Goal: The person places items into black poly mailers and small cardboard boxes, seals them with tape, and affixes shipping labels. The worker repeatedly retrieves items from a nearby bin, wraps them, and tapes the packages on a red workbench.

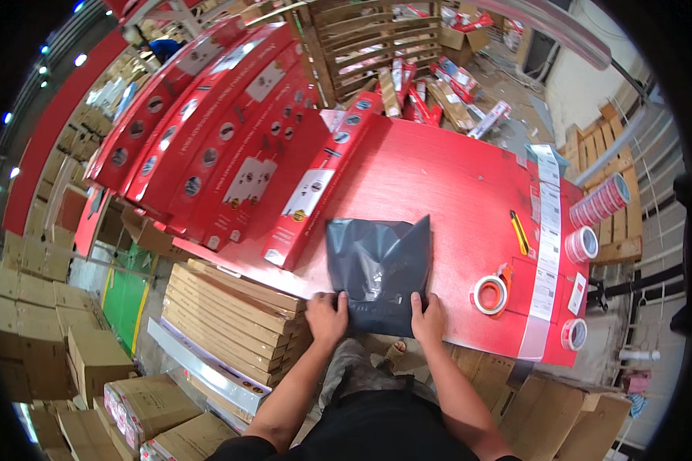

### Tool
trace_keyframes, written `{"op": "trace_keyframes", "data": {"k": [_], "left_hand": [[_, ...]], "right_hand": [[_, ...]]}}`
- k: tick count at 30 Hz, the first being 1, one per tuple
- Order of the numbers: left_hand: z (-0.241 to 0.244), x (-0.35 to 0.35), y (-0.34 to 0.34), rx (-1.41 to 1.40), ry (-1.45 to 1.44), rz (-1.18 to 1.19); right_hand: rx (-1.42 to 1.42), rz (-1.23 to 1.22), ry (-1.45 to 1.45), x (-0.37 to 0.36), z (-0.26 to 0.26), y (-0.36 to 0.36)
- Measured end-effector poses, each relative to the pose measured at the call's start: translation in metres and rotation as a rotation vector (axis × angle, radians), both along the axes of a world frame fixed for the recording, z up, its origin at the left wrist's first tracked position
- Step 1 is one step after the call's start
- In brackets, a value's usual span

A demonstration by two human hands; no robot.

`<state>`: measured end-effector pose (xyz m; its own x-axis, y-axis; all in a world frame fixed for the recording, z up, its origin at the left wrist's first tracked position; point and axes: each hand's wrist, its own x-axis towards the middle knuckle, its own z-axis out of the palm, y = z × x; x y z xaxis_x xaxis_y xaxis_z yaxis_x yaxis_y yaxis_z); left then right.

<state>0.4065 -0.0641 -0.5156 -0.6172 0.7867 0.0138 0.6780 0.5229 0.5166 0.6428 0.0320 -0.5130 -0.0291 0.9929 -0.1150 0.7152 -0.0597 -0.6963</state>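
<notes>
A dark plastic mailer bag [375,271] lies at the front edge of the red tabletop [438,173], its near end jutting past the edge. My left hand [327,317] grips its near left side, thumb on top and fingers hidden beneath. On the opposite side my right hand [428,317] holds it in the same way. The bag's far right corner stands up in a point. To its left a long red printed box [323,184] lies slanted on the table.
Long red boxes [207,144] are stacked at the left. On the right are a yellow utility knife [519,232], a tape dispenser [490,294], a strip of printed labels [548,230] and tape rolls [581,244]. Flat cartons [230,317] stand by the table's front left.
</notes>
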Motion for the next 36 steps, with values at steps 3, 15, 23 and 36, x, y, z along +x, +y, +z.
{"op": "trace_keyframes", "data": {"k": [3, 15, 23, 36], "left_hand": [[-0.012, 0.011, 0.005, 0.118, -0.533, 0.083], [0.049, -0.147, 0.072, -0.108, 0.173, -0.171], [0.031, 0.037, -0.007, -0.068, -0.255, -0.098], [0.062, -0.055, 0.037, 0.241, -0.591, -0.338]], "right_hand": [[-0.263, 0.118, 0.178, -0.021, 0.013, 0.005], [-0.246, 0.038, 0.794, 0.109, 0.089, -0.005], [-0.284, -0.083, 1.072, 0.081, 0.139, -0.029], [-0.258, 0.104, 0.595, -0.021, 0.042, -0.018]]}}
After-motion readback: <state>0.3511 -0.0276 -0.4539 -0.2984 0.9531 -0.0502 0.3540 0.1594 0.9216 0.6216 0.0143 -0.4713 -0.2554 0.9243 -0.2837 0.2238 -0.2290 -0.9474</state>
